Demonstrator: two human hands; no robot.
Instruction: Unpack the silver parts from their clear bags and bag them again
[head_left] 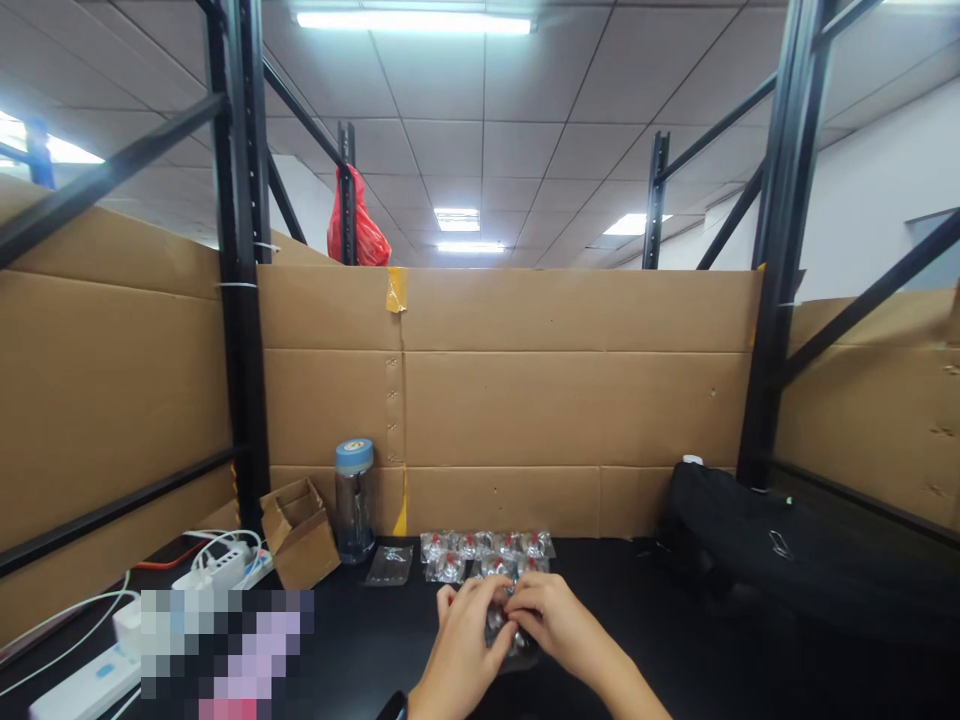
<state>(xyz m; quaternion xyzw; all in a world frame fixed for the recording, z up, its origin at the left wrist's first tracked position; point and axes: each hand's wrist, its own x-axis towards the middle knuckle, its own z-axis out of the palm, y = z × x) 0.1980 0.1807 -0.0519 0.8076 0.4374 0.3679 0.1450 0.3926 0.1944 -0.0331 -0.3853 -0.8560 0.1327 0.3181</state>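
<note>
My left hand [466, 640] and my right hand [556, 628] meet at the front of the black table, fingers bent and pinched close together. Between them is a small clear plastic packet [519, 655] with shiny contents, partly covered by my fingers. What exactly lies inside it cannot be made out. Just beyond my fingertips, two rows of similar clear packets [450, 568] with small red spots lie on the table. To their left a flat clear plastic bag [391, 566] lies by itself. A dark band circles my left wrist.
A clear bottle with a blue lid [355, 500] and an open cardboard box [301, 535] stand at the back left. White power strips [90, 685] with cables lie at left. A black bag [720, 530] sits at right. Cardboard walls [502, 400] and black rack posts [244, 300] enclose the table.
</note>
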